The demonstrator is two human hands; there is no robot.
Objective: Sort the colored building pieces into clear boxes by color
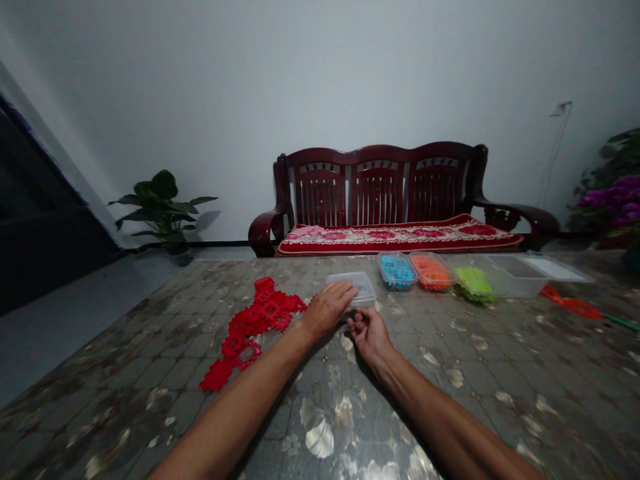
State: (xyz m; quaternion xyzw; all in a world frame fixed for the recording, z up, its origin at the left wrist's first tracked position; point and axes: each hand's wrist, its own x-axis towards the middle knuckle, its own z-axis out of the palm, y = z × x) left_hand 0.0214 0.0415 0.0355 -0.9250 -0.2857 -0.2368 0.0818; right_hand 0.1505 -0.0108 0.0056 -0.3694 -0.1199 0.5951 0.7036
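A clear plastic container (364,285) sits on the table ahead of me, its top pale and see-through. My left hand (329,305) lies over its left part with fingers stretched out. At the container's near edge is my right hand (370,333), palm partly up and fingers curled; whatever they pinch is too small to tell. Left of my left hand spreads a heap of red interlocking plastic pieces (270,308), some partly behind that hand.
Along the table's far side stand clear boxes of blue pieces (397,271) and orange pieces (431,273), then green pieces (474,285) and a large clear bin (517,283). An orange-red item (575,305) lies at right. Behind is a wooden bench (380,190).
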